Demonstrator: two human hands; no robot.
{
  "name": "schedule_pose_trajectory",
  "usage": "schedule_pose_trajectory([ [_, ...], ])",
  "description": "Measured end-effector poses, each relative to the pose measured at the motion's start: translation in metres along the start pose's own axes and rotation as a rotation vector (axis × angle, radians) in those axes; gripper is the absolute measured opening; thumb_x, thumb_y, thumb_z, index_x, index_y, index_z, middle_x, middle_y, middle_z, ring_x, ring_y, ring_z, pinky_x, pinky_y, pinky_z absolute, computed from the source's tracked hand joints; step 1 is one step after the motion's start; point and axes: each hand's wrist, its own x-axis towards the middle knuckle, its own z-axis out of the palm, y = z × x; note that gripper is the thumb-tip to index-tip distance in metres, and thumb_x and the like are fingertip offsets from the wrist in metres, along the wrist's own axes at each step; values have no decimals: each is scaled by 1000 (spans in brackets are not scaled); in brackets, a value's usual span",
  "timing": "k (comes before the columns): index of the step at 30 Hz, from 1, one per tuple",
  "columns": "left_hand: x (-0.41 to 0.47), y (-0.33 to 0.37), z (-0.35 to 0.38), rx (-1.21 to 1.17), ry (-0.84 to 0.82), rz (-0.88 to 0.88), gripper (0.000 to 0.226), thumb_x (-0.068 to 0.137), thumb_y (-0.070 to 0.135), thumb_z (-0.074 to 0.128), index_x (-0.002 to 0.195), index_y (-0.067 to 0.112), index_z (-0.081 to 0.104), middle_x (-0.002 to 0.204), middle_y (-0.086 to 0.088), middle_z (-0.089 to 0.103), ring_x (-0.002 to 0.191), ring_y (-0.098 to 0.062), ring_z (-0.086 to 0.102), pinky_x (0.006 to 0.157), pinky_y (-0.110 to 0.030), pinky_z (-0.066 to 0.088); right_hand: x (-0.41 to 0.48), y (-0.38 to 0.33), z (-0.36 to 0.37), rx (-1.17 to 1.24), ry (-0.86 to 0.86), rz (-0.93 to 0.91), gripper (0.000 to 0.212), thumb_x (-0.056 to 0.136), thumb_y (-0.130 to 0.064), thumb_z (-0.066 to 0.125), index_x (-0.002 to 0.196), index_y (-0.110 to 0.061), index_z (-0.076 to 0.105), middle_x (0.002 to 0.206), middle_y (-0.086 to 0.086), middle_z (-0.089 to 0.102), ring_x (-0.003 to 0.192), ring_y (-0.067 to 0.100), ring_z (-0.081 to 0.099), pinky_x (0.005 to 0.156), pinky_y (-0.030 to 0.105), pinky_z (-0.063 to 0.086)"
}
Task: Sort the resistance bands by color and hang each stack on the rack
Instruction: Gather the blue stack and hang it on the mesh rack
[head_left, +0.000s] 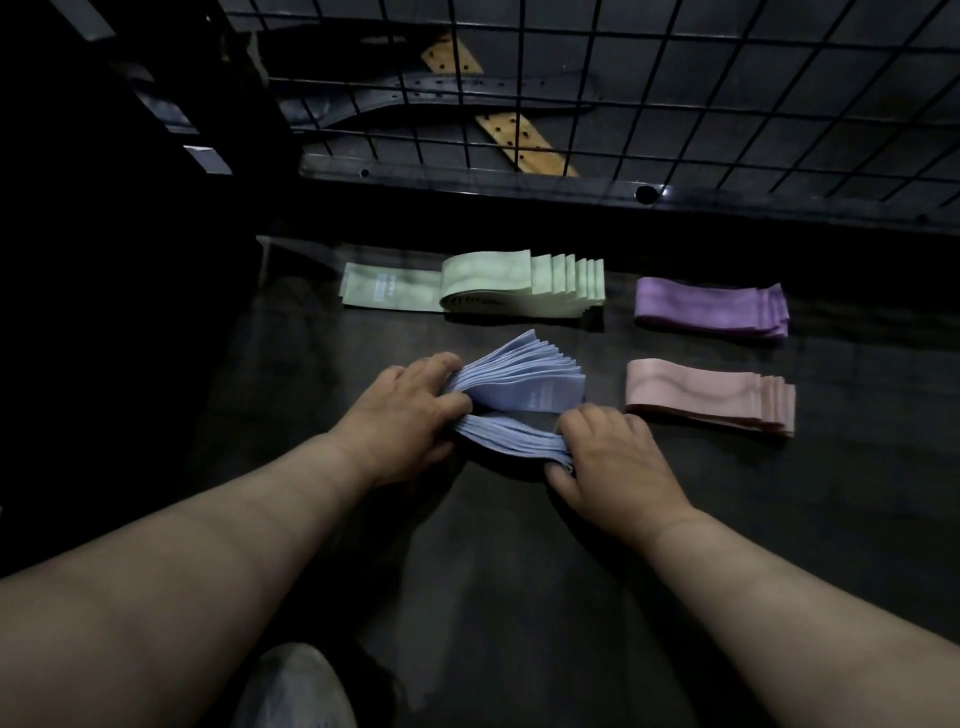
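The fingers (442, 365) of the left hand (402, 415) are curled round the left end of a thick bundle of blue bands (524, 387), with the thumb pressed in between its upper and lower halves. The fingers of the right hand (615, 460) are bent over the right end of the lower half, and the thumb is tucked beneath it, so both hands have a firm hold on the bundle. The upper half fans open towards the right, its layers spread like pages, while the lower half lies flatter between the two hands.

The bundle sits low over a dark floor (467, 545), in front of the person. Just to its right lies a pink stack (711, 397), and beyond that a purple stack (711, 309). A green stack (519, 286) lies farther back, with one green band flat at its left end. A black wire rack (649, 93) rises behind the stacks, and through it black belts (441, 98) and tan belts (524, 143) show. A pale shoe (296, 686) shows at the bottom edge.
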Motion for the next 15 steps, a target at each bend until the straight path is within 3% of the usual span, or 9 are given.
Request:
schedule_pose_trajectory([
  [3,1,1,-2,-6,4,-32,50,73,54,37,105,28,65,138,-15,47,113,-36,56,82,-43,46,0,3,-5,17,7,-23,22,86,-36,67,98,-21,57,98,2,61,95,28,59,84,41,43],
  [8,3,9,-18,37,98,26,37,70,49,46,86,27,71,135,-10,48,120,-30,42,87,-48,45,3,7,-28,17,-70,-18,20,93,-33,61,107,-19,56,109,3,62,104,29,60,89,39,40],
  [12,3,19,-47,68,76,106,30,77,49,68,95,25,73,146,0,48,136,-26,30,107,-44,21,-8,14,-71,181,-132,-69,17,92,-28,67,98,-16,57,97,2,59,90,25,58,76,33,37],
  [15,6,33,-87,-129,-132,66,35,86,54,68,102,23,72,151,13,42,149,-16,16,116,-31,7,-18,21,-121,452,-346,75,23,91,-37,72,92,-18,61,85,-4,63,81,16,60,69,31,45],
])
